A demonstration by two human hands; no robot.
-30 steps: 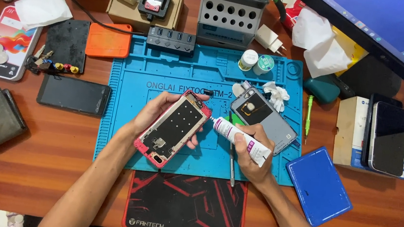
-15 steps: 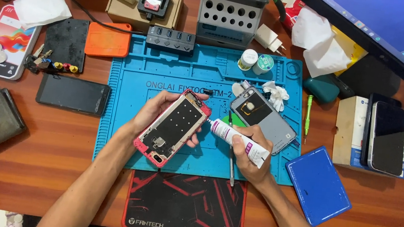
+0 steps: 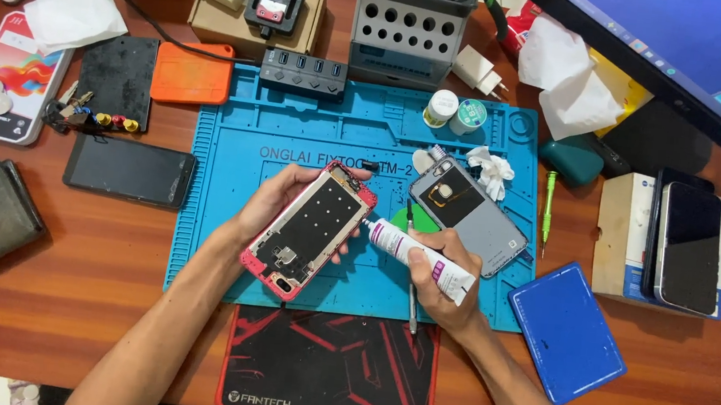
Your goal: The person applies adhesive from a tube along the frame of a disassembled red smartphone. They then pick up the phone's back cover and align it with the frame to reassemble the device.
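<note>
Phone frame (image 3: 308, 229), pink-edged with its dark inner side up, lies tilted over the blue mat (image 3: 225, 215) near the mat's middle. Left hand (image 3: 276, 203) grasps it, fingers (image 3: 346, 250) wrapped round both long edges. Right hand (image 3: 442, 278) is clenched round a white glue tube (image 3: 413, 253) with a purple band; the tube's nozzle points left and meets the frame's right edge near its upper corner. A thin metal tool (image 3: 411, 302) lies on the mat under the right hand. Just beyond the tube, a grey back cover (image 3: 471, 214) rests on the mat, with a crumpled tissue (image 3: 491, 167) beside its top end and a green screwdriver (image 3: 547, 209) to its right. A black phone (image 3: 130, 171) lies on the table (image 3: 83, 289) left of the mat; a blue pad (image 3: 566, 331) lies right of it. A black-and-red mousepad (image 3: 330, 369) sits below the mat, between the forearms.
</note>
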